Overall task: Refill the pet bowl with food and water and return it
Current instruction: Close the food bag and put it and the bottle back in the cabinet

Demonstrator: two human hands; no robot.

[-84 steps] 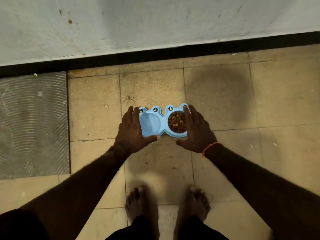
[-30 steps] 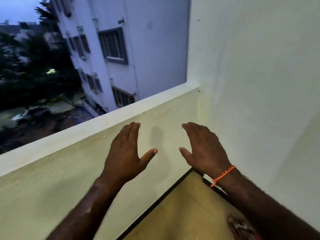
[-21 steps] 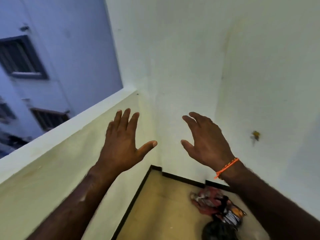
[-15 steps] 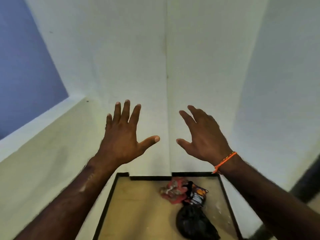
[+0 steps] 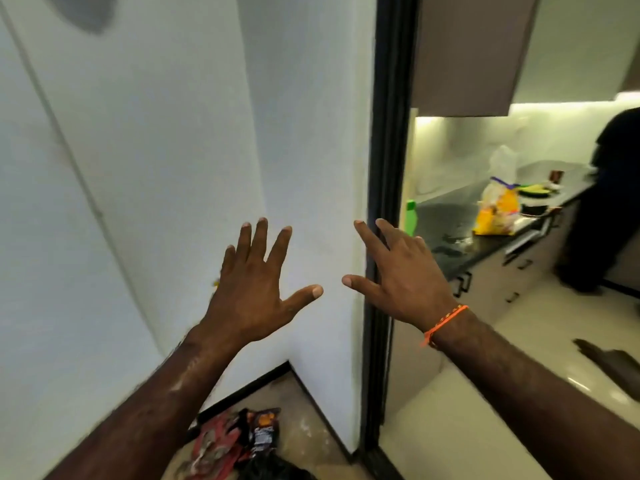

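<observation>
Left hand (image 5: pixel 258 292) and right hand (image 5: pixel 401 284) both empty, fingers spread wide, palms facing away, held out at chest height just left of the black door frame (image 5: pixel 384 209). Right wrist carries an orange thread band (image 5: pixel 445 322). Forearms reach up from the bottom corners, roughly parallel, thumbs pointing at each other, not touching.

Pet bowl: not in view, so can't confirm fill or placement from here. With nothing in either hand, my read is the carry part is over or no step is in hand.

Left of the frame: white wall, snack wrappers (image 5: pixel 239 441) on the floor at its base. Right of the frame: kitchen counter (image 5: pixel 450 233) with a yellow bag (image 5: pixel 497 213), another person (image 5: pixel 609 202) at the far end.
</observation>
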